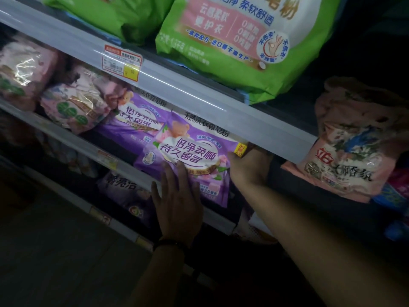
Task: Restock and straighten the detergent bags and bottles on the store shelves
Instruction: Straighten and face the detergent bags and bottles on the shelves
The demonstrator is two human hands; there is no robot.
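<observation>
Left hand (177, 196) presses flat, fingers spread, on the purple bag (192, 149) reading "倍净柔顺 持久留香"; right hand (247, 167) grips its right edge.

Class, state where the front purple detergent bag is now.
Head view, centre: the front purple bag stands on the middle shelf, right of a second purple bag; the left hand presses its front, the right hand holds its right edge.

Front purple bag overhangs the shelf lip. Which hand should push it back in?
Left, probably. The left hand lies flat on the face of the front purple bag, ready to press; the right hand only grips its right edge.
</observation>
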